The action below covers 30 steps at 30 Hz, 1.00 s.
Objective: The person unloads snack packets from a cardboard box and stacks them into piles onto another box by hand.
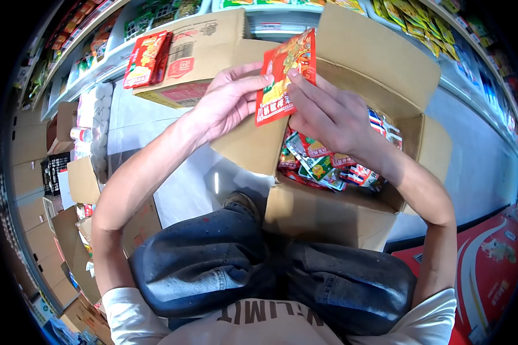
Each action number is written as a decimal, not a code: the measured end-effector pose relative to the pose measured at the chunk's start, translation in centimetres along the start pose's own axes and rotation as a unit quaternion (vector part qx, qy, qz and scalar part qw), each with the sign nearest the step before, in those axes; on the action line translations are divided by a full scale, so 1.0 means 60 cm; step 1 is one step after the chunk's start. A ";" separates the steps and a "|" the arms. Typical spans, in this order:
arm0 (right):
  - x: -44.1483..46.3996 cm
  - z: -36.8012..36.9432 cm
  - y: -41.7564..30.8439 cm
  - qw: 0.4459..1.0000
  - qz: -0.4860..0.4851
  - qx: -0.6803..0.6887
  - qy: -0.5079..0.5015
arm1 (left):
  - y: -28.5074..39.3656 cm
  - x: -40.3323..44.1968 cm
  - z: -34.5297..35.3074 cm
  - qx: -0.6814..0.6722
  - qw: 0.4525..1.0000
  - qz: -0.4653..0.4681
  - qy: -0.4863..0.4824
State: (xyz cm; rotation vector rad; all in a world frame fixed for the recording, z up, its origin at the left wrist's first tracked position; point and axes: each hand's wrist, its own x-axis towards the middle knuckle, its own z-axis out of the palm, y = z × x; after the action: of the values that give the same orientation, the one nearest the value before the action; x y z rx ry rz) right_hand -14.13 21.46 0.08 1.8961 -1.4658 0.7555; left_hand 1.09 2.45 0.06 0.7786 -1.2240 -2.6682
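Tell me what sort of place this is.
Probably a shop aisle: shelves stocked with colourful packets, a shelf-edge label, and an open carton of packaged goods on the floor.

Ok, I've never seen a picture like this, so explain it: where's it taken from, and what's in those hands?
There's no machine here: it's a person's bare hands, seen by a camera worn on their head, looking forward and down. Everything looks curved.

The left hand holds a red packet, thumb on its front. The right hand has fingers against that front; whether they pinch it, I can't tell.

Below the right hand, an open cardboard box contains colourful packets. Another box, to the left, has more red packets on top. Stocked shelves run behind.
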 end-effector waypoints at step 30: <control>0.286 0.489 -0.138 0.988 0.087 0.104 -0.073 | 0.241 -0.001 -0.455 0.657 0.578 0.243 0.419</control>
State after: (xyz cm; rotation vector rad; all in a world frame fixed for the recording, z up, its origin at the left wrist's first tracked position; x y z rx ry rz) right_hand -0.27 -9.92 -6.97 2.0334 -1.7188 0.8974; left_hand 12.91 -25.73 -4.20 1.2336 -2.3203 -0.3340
